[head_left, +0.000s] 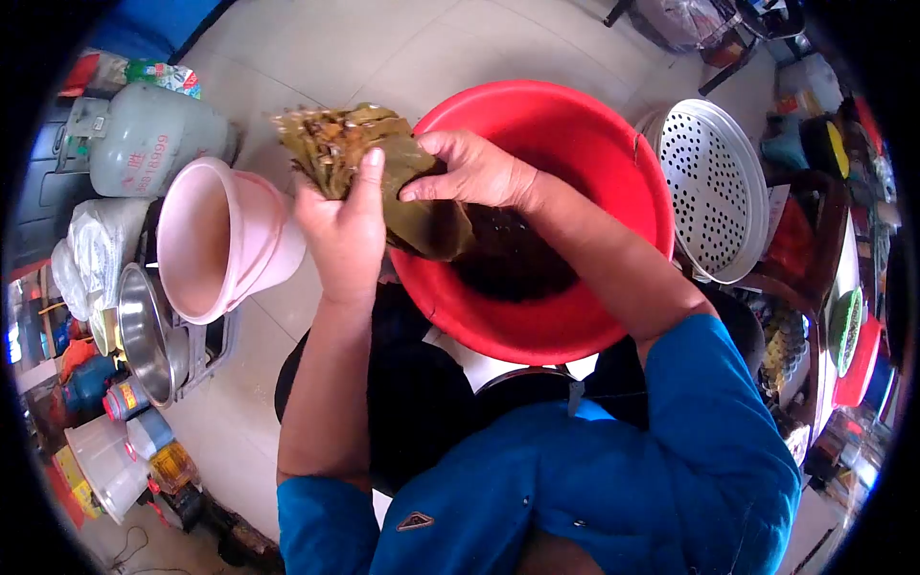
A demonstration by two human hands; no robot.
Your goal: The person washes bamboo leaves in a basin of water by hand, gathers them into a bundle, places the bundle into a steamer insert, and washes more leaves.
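A thick stack of broad olive-brown leaves (pixel 335 144) is gripped in my left hand (pixel 340 216), the thumb lying along its near side. My right hand (pixel 474 171) pinches a wide leaf (pixel 422 216) at the right of the stack between thumb and fingers. That leaf looks wet and hangs over the left rim of a large red basin (pixel 623 172). Dark leaves or liquid (pixel 517 254) cover the basin's bottom, partly hidden by my right forearm.
Pink buckets (pixel 196 240) and a steel bowl (pixel 149 331) stand to the left, near a gas cylinder (pixel 158 139). A white perforated steamer tray (pixel 709 192) leans at the basin's right. Crowded shelves line both sides. Pale tiles (pixel 422 43) cover the floor.
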